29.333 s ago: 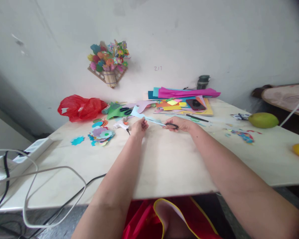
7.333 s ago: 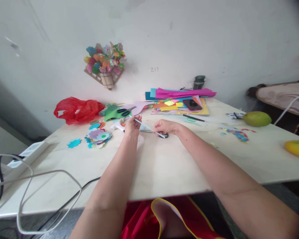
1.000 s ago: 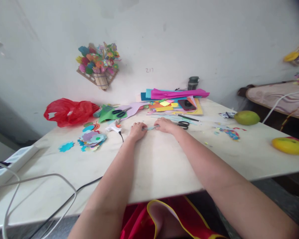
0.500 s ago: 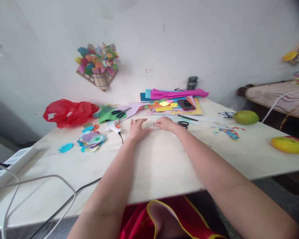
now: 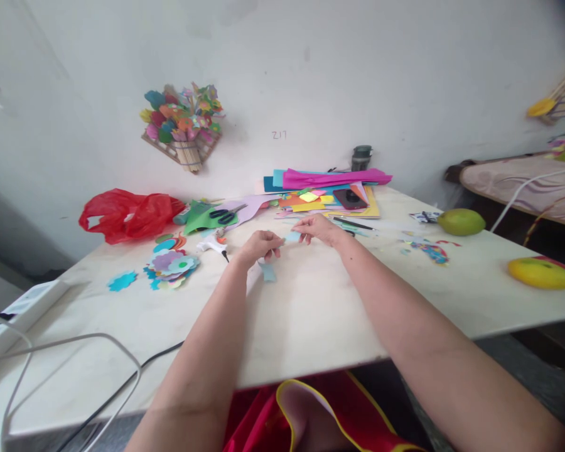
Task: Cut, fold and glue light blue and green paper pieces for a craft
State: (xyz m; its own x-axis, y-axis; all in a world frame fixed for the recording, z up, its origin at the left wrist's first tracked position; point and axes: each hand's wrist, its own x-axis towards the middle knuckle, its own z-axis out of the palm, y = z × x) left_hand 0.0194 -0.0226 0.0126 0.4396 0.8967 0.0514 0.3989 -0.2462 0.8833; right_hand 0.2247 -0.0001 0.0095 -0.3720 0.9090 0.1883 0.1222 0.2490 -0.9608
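Closest to me is a yellow-edged red garment (image 5: 252, 420), with the left forearm (image 5: 207, 339) and right forearm (image 5: 405, 320) stretching forward from either side of it over the table (image 5: 306, 326). Just below the left fingers I see a pale-blue scrap (image 5: 267, 272); I can't tell whether it lies flat or hangs.

The left hand (image 5: 260, 246) has its knuckles up, fingers curled, thumb and fingertips close together near the light-blue piece (image 5: 292, 236); I can't tell if they grip it. That piece sits between the hands, its right end pinched by the right hand (image 5: 317, 229), palm down, wrist bent inward.

Beyond the left hand lie a white glue gun (image 5: 211, 242) and dark-handled scissors (image 5: 222, 216). Past the right hand are a black pen (image 5: 355, 223) and a patterned packet (image 5: 426, 217) whose print is too small for me to read. Farthest off, on the wall (image 5: 306, 88), I read "217" (image 5: 279, 135), written by hand.
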